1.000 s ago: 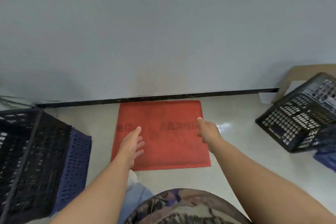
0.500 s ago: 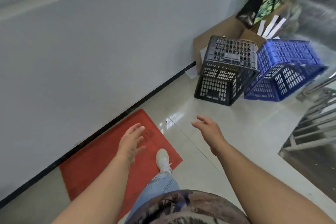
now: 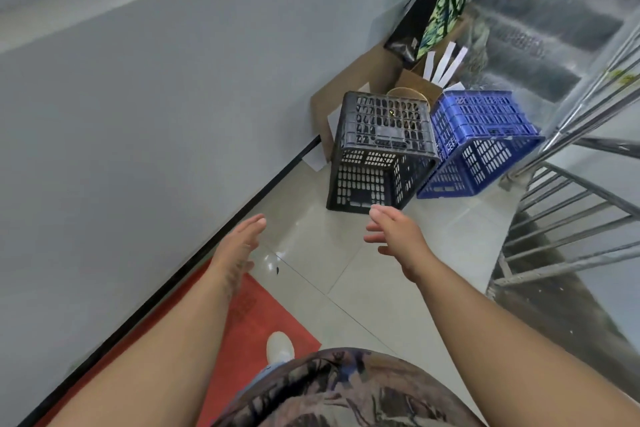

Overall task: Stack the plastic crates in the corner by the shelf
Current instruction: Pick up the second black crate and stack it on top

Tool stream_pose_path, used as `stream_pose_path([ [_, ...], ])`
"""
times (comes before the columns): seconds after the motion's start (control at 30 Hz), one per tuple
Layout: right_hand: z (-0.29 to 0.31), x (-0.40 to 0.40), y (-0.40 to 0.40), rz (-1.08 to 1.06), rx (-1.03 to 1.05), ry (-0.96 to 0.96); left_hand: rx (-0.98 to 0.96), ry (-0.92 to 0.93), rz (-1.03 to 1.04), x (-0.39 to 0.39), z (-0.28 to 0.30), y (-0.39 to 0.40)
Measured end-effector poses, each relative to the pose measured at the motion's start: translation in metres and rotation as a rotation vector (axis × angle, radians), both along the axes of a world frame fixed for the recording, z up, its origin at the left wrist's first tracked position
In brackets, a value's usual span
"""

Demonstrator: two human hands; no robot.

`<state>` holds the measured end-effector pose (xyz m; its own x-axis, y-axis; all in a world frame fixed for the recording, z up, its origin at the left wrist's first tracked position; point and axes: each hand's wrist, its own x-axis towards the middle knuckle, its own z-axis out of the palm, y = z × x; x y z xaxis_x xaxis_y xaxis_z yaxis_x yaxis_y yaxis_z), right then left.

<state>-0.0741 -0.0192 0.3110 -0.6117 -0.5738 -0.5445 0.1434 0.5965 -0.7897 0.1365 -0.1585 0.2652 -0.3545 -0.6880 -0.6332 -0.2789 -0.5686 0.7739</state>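
A black plastic crate (image 3: 380,152) stands upside down on the tiled floor near the grey wall. Right beside it, touching, is a blue plastic crate (image 3: 479,142), also bottom up. My right hand (image 3: 396,236) reaches forward just short of the black crate's near lower edge, fingers spread and empty. My left hand (image 3: 240,244) is stretched out to the left of it, palm open, holding nothing, a little farther from the crate.
Cardboard boxes (image 3: 349,97) and a dark patterned bag (image 3: 440,0) sit behind the crates. A metal railing and stairs (image 3: 568,229) close off the right side. A red mat (image 3: 256,322) lies along the wall under my foot (image 3: 280,348).
The view has swung right from the red mat to the two crates, which now look closer. Both hands have stayed empty and now extend toward the black crate.
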Motion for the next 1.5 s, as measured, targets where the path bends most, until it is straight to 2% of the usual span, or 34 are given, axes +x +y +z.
stream_pose_path([
  [0.33, -0.012, -0.095, -0.067, -0.065, 0.017, -0.040, -0.038, -0.074, -0.130, -0.101, -0.007, -0.071],
  [0.7, -0.073, -0.282, -0.141, 0.143, 0.117, -0.117, 0.046, -0.196, 0.028, -0.280, -0.041, -0.089],
  [0.9, -0.115, -0.356, -0.183, 0.241, 0.154, -0.101, 0.056, -0.184, 0.069, -0.354, -0.076, -0.105],
  [1.03, -0.147, -0.378, -0.200, 0.416, 0.201, 0.071, 0.073, -0.174, 0.103, -0.374, -0.106, -0.110],
  [1.17, -0.174, -0.390, -0.210, 0.586, 0.338, 0.276, 0.100, -0.163, 0.150, -0.381, -0.136, -0.106],
  [1.5, -0.234, -0.385, -0.232, 0.961, 0.559, 0.651, 0.194, -0.132, 0.274, -0.360, -0.199, -0.088],
])
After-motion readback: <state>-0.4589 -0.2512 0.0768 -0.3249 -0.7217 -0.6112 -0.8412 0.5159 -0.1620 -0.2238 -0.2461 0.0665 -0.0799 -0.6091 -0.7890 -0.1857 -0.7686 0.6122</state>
